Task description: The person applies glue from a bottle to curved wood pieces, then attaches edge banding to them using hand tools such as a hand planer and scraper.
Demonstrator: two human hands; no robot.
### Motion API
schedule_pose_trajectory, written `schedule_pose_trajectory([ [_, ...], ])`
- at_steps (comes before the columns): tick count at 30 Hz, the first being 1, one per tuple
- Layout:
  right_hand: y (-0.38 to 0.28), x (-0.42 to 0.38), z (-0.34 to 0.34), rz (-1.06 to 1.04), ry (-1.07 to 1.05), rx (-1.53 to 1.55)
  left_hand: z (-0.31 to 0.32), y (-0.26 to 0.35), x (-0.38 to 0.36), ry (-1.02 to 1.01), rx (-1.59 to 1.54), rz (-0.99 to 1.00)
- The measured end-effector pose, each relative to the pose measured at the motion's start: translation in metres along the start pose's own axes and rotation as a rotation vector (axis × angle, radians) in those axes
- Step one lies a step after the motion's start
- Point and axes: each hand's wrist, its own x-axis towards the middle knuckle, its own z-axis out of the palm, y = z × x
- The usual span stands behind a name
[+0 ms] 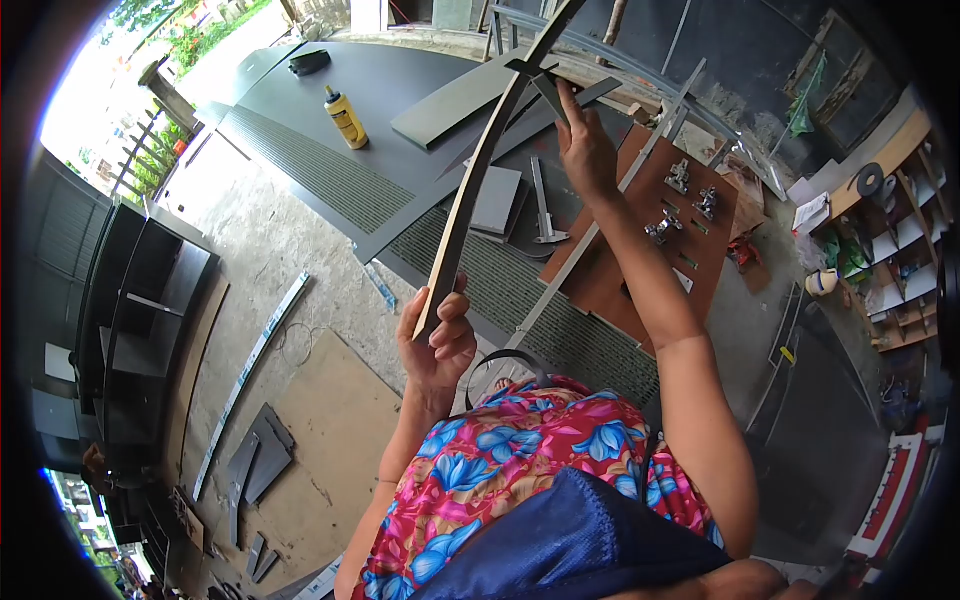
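My left hand (pixel 440 338) is wrapped round the lower end of a long narrow board (pixel 472 190), dark on its face with a pale raw edge. The board slants up and away over the work table, past the top of the view. Farther up, my right hand (pixel 587 148) is closed on a small dark tool that looks like a try square (pixel 546 88), its index finger stretched along it. The dark crosspiece of this tool lies across the board. Below the right hand, a caliper (pixel 543 205) rests beside small grey panels (pixel 497 200).
A yellow bottle (pixel 345 118) and a round black object (pixel 310 62) stand on the table's dark sheet (pixel 400 85). Metal hinges (pixel 663 228) lie on a brown board (pixel 707 240) at right. Offcuts (pixel 262 455) lie on a floor sheet (pixel 330 440); shelves (pixel 905 240) stand far right.
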Motion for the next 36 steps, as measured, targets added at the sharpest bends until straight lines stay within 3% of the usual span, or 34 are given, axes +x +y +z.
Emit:
schedule_pose_trajectory([
  [3, -0.013, -0.033, 0.005, 0.039, -0.130, 0.071, -0.002, -0.001, -0.002, 0.017, 0.053, 0.013],
  [6, -0.025, -0.075, 0.014, -0.222, -0.090, 0.309, -0.002, 0.002, -0.002, 0.053, 0.005, 0.032],
  [9, -0.004, -0.046, 0.013, -0.124, -0.217, 0.044, -0.008, 0.005, -0.006, 0.053, -0.053, 0.006],
  [18, 0.046, 0.092, -0.039, -0.070, 0.328, -0.239, -0.004, 0.003, -0.017, 0.064, -0.085, -0.024],
  [22, 0.044, 0.055, -0.015, 0.004, 0.132, -0.228, -0.003, 0.005, -0.015, 0.108, -0.084, -0.012],
  [23, 0.052, 0.034, 0.004, -0.127, 0.135, -0.155, -0.003, 0.006, -0.014, 0.118, -0.075, -0.006],
  [24, 0.047, 0.008, 0.014, -0.146, -0.047, -0.135, -0.004, 0.007, -0.013, 0.127, -0.068, 0.005],
  [27, 0.042, -0.011, 0.024, -0.224, -0.046, -0.010, -0.008, 0.012, -0.011, 0.154, -0.027, 0.009],
  [28, 0.045, 0.003, 0.020, -0.109, 0.018, -0.014, -0.009, 0.011, -0.010, 0.142, -0.042, 0.003],
  [29, 0.053, 0.021, 0.011, -0.068, 0.027, -0.125, -0.009, 0.012, -0.011, 0.139, -0.054, -0.007],
  [32, 0.051, 0.040, 0.001, -0.012, 0.189, -0.067, -0.008, 0.009, -0.012, 0.150, -0.039, -0.012],
  [36, 0.041, -0.028, 0.037, -0.125, -0.140, 0.195, -0.008, 0.012, -0.005, 0.166, -0.013, 0.007],
])
